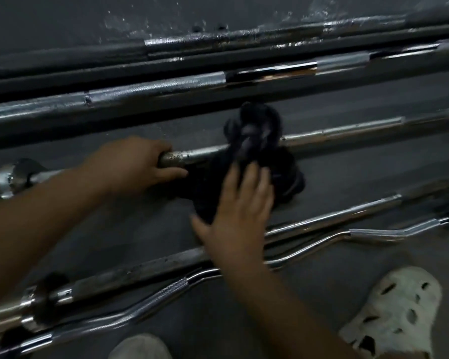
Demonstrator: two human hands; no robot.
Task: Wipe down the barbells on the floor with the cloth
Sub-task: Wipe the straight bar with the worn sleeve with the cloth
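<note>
One bar [342, 131] is gripped by the left hand [136, 164]. The right hand [235, 216] is held open, fingers straight, over the black cloth [259, 125].

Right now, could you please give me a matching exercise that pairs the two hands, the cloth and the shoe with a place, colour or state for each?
Column one:
1. left hand
2. right hand
3. cloth
4. shoe

Column two:
A. white, with holes, at the lower right
B. black, bunched over the middle barbell
C. fingers straight and spread, at the cloth
D. gripping the middle barbell's knurled part

Pairs: 1-D, 2-C, 3-B, 4-A
</note>
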